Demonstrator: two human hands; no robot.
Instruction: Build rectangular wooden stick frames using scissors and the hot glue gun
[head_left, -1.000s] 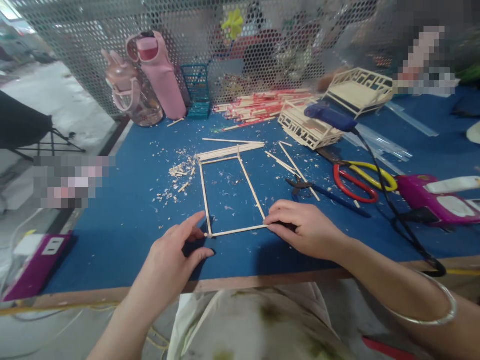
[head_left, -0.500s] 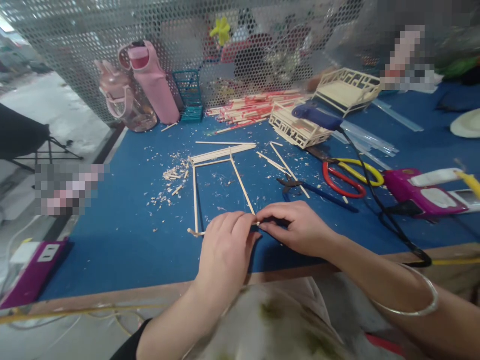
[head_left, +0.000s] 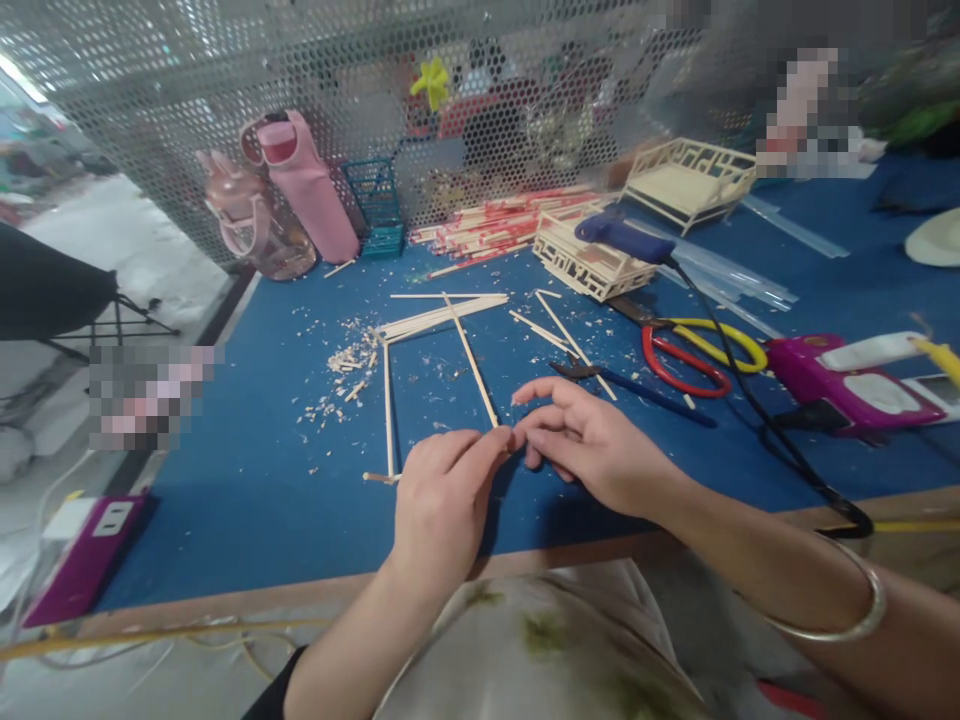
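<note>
Head view: I'm seeing the left hand (head_left: 442, 490) pinching a stick frame (head_left: 472, 363) at its near right corner, the sides stretching away beyond those fingertips. Just beside them, the right hand (head_left: 604, 448) is holding its fingers loosely bent; whether they're gripping anything, I cannot tell. Blue-handled pliers (head_left: 652, 393) are lying beyond.

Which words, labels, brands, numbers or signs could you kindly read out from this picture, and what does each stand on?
No readable text anywhere.
Red marks on the pile of sticks: too blurred to tell whether they are lettering.
Stick frame: no lettering visible.
Pink bottle: no lettering visible.
Pixelated patches: unreadable.
</note>
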